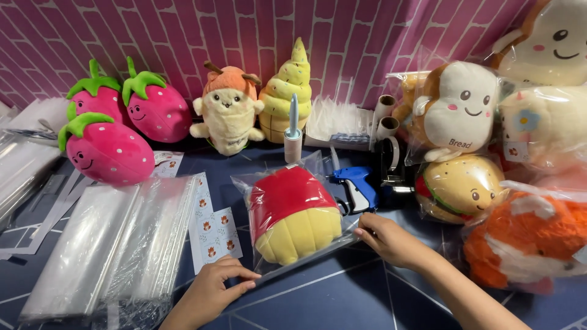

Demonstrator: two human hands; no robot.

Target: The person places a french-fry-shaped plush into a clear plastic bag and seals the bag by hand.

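Both hands [299, 263] seemingly pinch the near edge of the bagged red-and-yellow plush [292, 214].

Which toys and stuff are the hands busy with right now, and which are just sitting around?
In hand:
left hand
right hand
clear bag
red and yellow plush inside it

Lying about:
strawberry plushes
stack of clear bags
sticker sheet
blue tagging gun
bagged burger plush
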